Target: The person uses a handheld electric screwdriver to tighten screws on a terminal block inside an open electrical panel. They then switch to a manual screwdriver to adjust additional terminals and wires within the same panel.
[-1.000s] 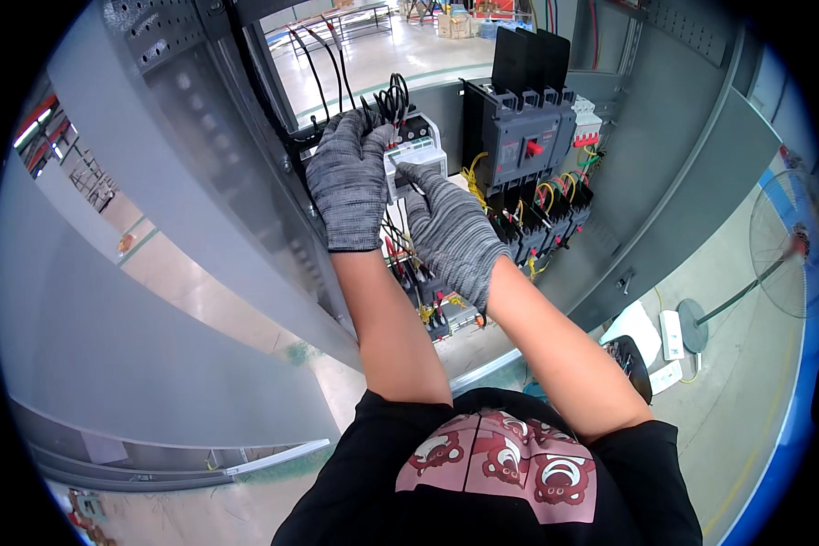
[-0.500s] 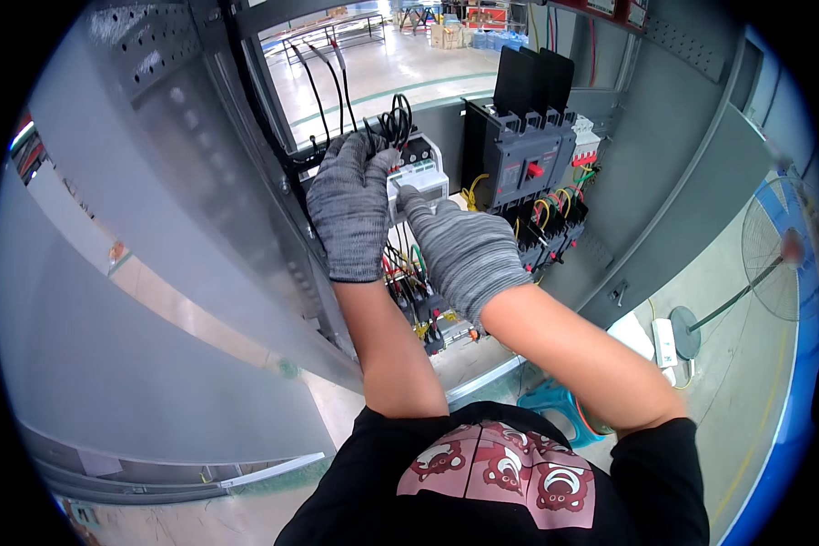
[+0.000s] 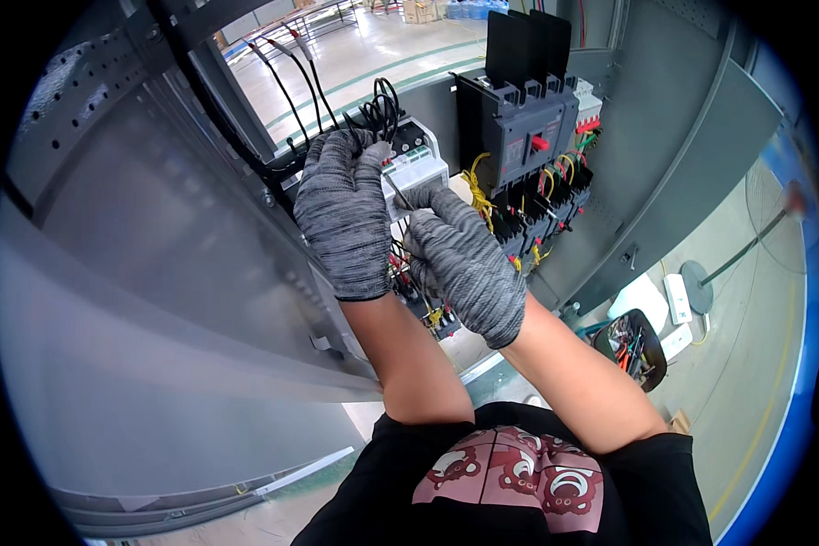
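Both hands wear grey knitted gloves inside a grey metal cabinet. My left hand (image 3: 341,214) is closed at the left end of a white-and-grey terminal device (image 3: 417,170), its fingertips pinching a black wire (image 3: 326,109). More black wires loop in a coil (image 3: 382,111) just behind those fingers. In my right hand (image 3: 469,255) is a thin-shafted screwdriver (image 3: 395,192); its shaft points up at the device's front near the left thumb. The glove hides the handle. What the tip touches is too small to tell.
A large dark circuit breaker (image 3: 532,136) with a red switch stands right of the device, with yellow wires (image 3: 479,193) beside it. Smaller wired breakers sit below. On the floor at right are a tool bin (image 3: 642,332), a white power strip (image 3: 677,298) and a standing fan (image 3: 696,284).
My right hand has drawn back slightly and its fingers have curled, so the screwdriver shaft shows. My left hand stays at the wires. The view has shifted, bringing the tool bin into sight.
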`<state>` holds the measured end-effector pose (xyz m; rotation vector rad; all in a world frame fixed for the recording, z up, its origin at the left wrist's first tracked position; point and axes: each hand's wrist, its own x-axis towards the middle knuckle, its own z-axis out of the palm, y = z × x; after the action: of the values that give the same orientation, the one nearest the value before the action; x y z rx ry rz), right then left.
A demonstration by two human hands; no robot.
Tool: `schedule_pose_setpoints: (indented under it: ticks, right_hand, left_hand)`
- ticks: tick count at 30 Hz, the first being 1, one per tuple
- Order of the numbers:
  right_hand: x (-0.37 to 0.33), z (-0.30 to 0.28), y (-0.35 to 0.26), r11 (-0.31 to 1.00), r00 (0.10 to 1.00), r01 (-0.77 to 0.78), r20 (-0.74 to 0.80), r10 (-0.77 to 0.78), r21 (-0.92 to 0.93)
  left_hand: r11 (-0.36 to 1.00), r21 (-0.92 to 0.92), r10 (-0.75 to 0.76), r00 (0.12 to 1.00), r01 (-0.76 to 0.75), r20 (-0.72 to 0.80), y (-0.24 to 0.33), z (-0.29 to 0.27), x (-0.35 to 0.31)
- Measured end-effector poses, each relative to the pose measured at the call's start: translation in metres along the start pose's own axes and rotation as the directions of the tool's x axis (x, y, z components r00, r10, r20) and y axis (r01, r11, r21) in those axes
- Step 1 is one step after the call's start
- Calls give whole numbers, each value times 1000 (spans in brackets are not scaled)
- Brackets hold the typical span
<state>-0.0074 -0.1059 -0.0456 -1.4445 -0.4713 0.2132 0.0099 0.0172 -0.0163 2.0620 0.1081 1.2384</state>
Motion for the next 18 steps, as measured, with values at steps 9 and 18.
schedule_pose_setpoints:
  ticks: [9,18]
  right_hand:
    - [7,3,-32,579,999,-12,12,38,-815]
    - [2,17,-43,154,991,131,128,-31,-979]
  left_hand:
    - [982,-138,-125,990,132,61,-3,9,1]
    - [994,-90,-52,997,57,53,-19,-1,5]
